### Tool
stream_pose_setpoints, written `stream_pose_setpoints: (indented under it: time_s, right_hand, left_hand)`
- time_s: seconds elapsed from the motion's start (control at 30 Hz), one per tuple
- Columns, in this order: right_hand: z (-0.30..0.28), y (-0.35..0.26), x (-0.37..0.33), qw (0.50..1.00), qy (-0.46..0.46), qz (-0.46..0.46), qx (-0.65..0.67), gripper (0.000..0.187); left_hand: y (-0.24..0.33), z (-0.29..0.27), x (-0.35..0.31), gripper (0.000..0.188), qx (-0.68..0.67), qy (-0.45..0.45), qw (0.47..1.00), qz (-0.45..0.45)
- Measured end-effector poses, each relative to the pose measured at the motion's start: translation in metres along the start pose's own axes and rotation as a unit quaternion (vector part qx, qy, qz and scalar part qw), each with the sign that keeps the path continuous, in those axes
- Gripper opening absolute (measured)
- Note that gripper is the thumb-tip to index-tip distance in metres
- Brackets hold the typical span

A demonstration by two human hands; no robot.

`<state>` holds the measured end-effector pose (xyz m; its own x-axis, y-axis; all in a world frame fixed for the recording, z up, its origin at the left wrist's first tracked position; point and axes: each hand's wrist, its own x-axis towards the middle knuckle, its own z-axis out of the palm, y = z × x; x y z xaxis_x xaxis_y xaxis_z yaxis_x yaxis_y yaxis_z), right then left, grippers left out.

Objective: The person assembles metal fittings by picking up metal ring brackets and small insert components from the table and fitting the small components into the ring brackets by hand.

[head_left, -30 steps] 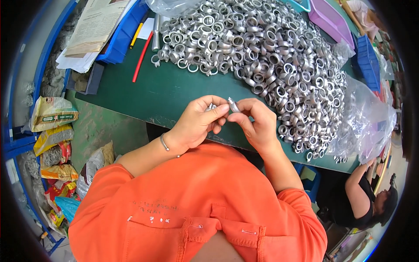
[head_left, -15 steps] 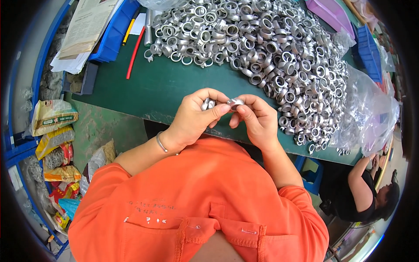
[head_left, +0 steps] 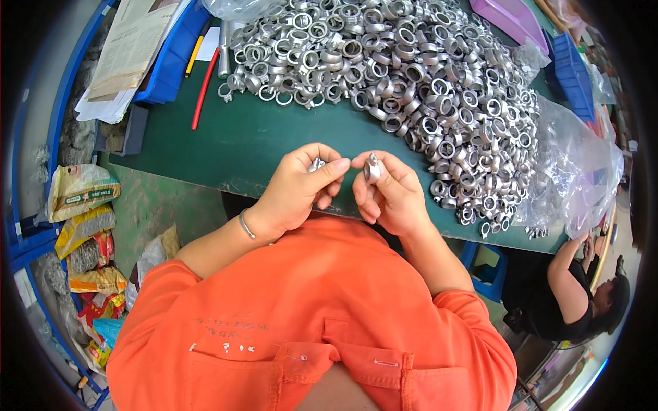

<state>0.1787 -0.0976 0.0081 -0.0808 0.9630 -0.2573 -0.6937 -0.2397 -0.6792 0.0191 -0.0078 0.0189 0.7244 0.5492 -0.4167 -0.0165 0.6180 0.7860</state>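
Note:
Over the near edge of the green table, my right hand (head_left: 389, 188) pinches one silvery metal ring (head_left: 372, 169) with a small lug, held on edge between thumb and fingers. To its left my left hand (head_left: 306, 179) is curled around other small metal rings (head_left: 316, 164); only parts of them show above the thumb, and the fingers hide the rest. The two hands are close together but apart. Beyond them a broad heap of the same metal rings (head_left: 425, 89) covers the far and right part of the table.
On the green tabletop (head_left: 260, 137) lie a red stick (head_left: 205, 89) and a yellow pen (head_left: 195, 56). Blue bins (head_left: 171, 61) with papers stand at left. A clear plastic bag (head_left: 576, 164) hangs over the right edge, near another person (head_left: 569, 294). Packed bags (head_left: 82, 192) fill the left shelf.
My hands have moved apart slightly. The ring that was between both hands' fingertips is now in my right hand alone, turned on edge.

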Motion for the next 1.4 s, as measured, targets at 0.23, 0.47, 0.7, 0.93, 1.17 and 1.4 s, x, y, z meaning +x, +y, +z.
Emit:
stream_pose_setpoints:
  time_s: [0.23, 0.47, 0.7, 0.93, 1.17, 1.4]
  right_hand:
    - [0.015, -0.012, 0.007, 0.665, -0.035, -0.351, -0.659, 0.022]
    - [-0.003, -0.053, 0.053, 0.372, 0.191, -0.408, -0.811, 0.021]
    - [0.007, -0.040, 0.037, 0.728, 0.097, -0.331, -0.592, 0.013]
    - [-0.002, 0.001, 0.013, 0.941, 0.041, -0.217, -0.256, 0.015]
    - [-0.003, 0.005, 0.007, 0.934, 0.009, -0.249, -0.254, 0.038]
    - [-0.004, -0.004, 0.004, 0.950, 0.081, -0.167, -0.250, 0.024]
  left_hand:
    - [-0.012, -0.004, 0.007, 0.017, -0.256, -0.085, 0.944, -0.189]
    - [-0.009, -0.002, 0.002, 0.008, -0.148, -0.031, 0.976, -0.156]
    - [-0.005, 0.001, 0.001, 0.008, -0.157, 0.020, 0.984, -0.079]
    - [-0.001, 0.004, -0.002, 0.013, -0.078, 0.002, 0.996, 0.035]
    - [0.006, 0.012, -0.007, 0.008, 0.023, 0.032, 0.999, 0.030]
    - [-0.001, 0.012, -0.009, 0.004, 0.131, 0.012, 0.987, 0.090]
